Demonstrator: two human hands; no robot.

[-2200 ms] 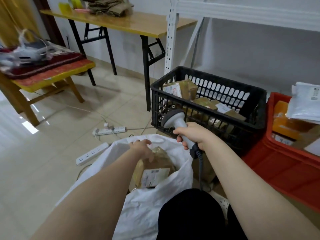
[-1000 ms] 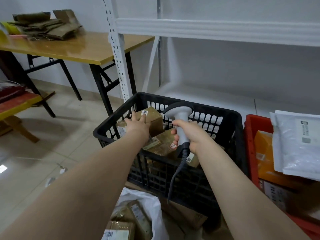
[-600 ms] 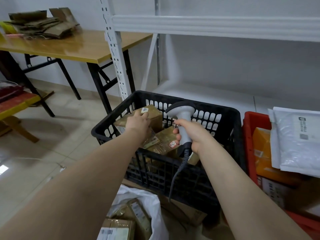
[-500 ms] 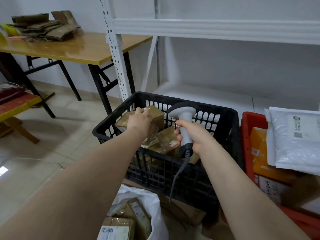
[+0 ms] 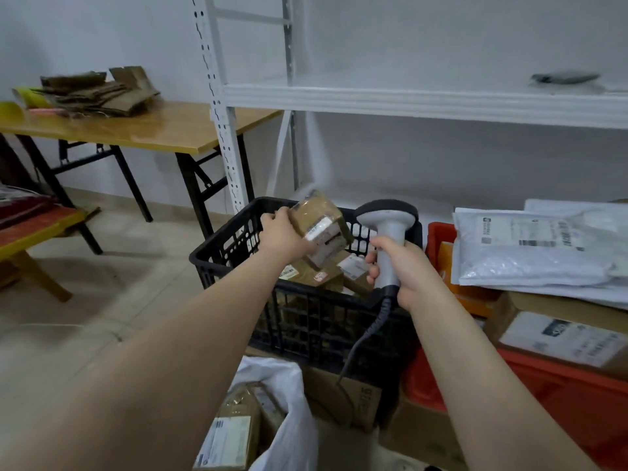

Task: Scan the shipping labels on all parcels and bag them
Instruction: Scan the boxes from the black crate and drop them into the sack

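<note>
Above black crate [image 5: 217, 253], left hand [image 5: 283, 237] gripping tilted parcel [image 5: 321, 222], right hand [image 5: 404, 266] gripping scanner [image 5: 387, 229]

The wooden table [image 5: 163, 130] carries flattened cardboard [image 5: 95, 93]; the white shelf [image 5: 407, 103] bears a grey item [image 5: 560, 79] (blurred), perhaps a pouch.

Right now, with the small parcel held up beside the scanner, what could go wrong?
1. The left hand holds the small parcel by one end above the black crate; it may slip back among the other parcels.
2. The scanner in the right hand could read a label lying in the crate instead.
3. Its cable hangs near the white bag and might snag during bagging.
</note>
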